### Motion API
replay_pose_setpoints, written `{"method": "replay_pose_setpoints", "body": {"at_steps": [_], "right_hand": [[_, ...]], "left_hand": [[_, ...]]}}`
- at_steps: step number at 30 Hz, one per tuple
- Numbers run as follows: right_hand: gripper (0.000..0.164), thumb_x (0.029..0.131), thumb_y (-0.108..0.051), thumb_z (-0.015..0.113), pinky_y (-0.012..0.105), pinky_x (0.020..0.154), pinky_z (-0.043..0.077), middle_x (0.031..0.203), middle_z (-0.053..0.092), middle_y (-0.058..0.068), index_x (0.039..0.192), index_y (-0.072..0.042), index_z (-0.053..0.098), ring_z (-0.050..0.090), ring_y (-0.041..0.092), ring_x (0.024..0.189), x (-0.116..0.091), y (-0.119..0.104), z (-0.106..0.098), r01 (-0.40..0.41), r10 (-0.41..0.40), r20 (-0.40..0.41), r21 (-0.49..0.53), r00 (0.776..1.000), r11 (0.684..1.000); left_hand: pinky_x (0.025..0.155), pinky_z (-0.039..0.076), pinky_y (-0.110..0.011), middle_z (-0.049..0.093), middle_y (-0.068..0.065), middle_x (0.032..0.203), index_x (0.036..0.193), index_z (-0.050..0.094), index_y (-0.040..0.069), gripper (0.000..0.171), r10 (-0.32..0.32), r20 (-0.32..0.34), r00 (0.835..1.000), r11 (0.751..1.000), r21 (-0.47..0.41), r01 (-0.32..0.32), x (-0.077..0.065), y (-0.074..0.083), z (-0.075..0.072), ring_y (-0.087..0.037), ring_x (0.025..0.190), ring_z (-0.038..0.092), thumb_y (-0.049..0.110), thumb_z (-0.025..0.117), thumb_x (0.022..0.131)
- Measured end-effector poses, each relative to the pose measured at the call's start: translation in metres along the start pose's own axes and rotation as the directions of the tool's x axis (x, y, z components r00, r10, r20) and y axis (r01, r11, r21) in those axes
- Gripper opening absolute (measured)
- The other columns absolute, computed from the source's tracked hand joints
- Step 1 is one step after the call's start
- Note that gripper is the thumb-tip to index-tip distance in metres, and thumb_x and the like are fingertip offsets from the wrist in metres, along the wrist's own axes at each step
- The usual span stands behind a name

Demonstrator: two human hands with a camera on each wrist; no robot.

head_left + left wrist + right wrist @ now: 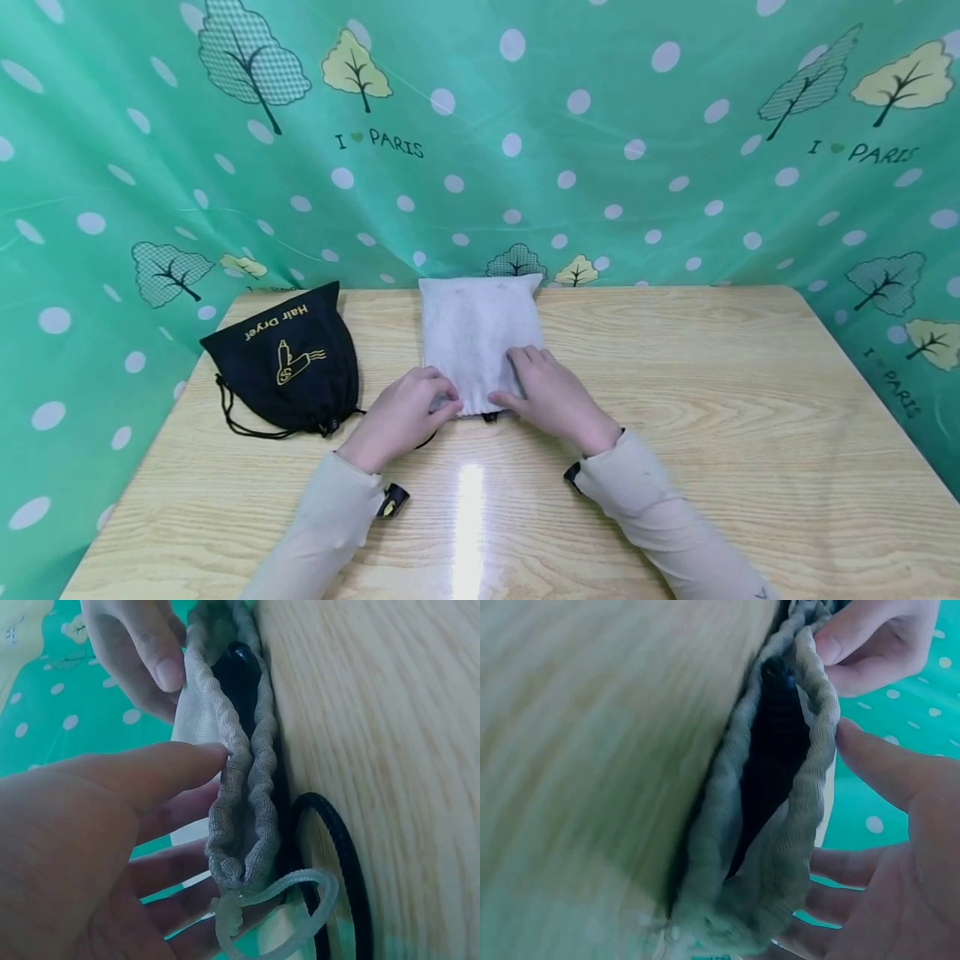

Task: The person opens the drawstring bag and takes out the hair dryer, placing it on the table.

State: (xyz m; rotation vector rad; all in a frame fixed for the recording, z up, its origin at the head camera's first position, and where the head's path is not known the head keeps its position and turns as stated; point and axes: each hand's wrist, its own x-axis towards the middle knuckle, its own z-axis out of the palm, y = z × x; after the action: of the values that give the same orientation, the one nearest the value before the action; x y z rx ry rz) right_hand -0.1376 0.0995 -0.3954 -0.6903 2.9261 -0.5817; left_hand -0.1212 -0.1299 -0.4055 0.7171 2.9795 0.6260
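The left hand touches the grey bag, thumb at its gathered rim, fingers loosely spread. The right hand rests likewise, fingers apart.

Green backdrop, seemingly wooden table

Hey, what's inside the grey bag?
In the grey bag, a black object shows through the open mouth. The rest is covered, so I can't tell what it is or whether anything lies deeper.
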Motion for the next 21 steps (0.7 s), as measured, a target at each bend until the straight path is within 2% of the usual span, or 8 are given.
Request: {"method": "replay_pose_setpoints", "body": {"at_steps": [5, 12, 21], "right_hand": [[0.070, 0.093, -0.046, 0.067, 0.045, 0.093, 0.052, 0.122, 0.060, 0.019, 0.136, 0.005, 0.048, 0.059, 0.032, 0.109, 0.0011, -0.0040, 0.0043, 0.003, -0.003, -0.026, -0.022, 1.000, 1.000], [0.068, 0.091, -0.038, 0.072, 0.042, 0.085, 0.051, 0.110, 0.060, 0.017, 0.134, 0.008, 0.047, 0.057, 0.027, 0.098, 0.0023, -0.0073, 0.0089, 0.007, -0.008, -0.053, -0.029, 0.999, 1.000], [0.066, 0.090, -0.030, 0.074, 0.044, 0.090, 0.052, 0.118, 0.060, 0.019, 0.135, 0.008, 0.046, 0.058, 0.029, 0.104, 0.0037, -0.0079, 0.0086, 0.010, -0.009, -0.037, 0.008, 0.999, 1.000]], "left_hand": [[0.082, 0.055, -0.036, 0.066, 0.001, 0.095, 0.093, 0.075, 0.013, 0.011, 0.022, -0.011, 1.000, 0.999, 0.025, -0.022, -0.0004, 0.0009, 0.0019, -0.017, 0.089, 0.063, 0.023, 0.071, 0.093], [0.078, 0.055, -0.034, 0.064, 0.002, 0.092, 0.091, 0.075, 0.013, 0.010, 0.011, -0.021, 1.000, 0.999, 0.033, -0.011, -0.0011, 0.0034, 0.0030, -0.015, 0.085, 0.062, 0.022, 0.071, 0.093], [0.067, 0.051, -0.031, 0.060, 0.005, 0.082, 0.089, 0.076, 0.015, 0.011, 0.035, -0.024, 0.999, 0.997, 0.067, -0.034, -0.0012, 0.0073, 0.0073, -0.012, 0.075, 0.056, 0.025, 0.073, 0.091]]}}
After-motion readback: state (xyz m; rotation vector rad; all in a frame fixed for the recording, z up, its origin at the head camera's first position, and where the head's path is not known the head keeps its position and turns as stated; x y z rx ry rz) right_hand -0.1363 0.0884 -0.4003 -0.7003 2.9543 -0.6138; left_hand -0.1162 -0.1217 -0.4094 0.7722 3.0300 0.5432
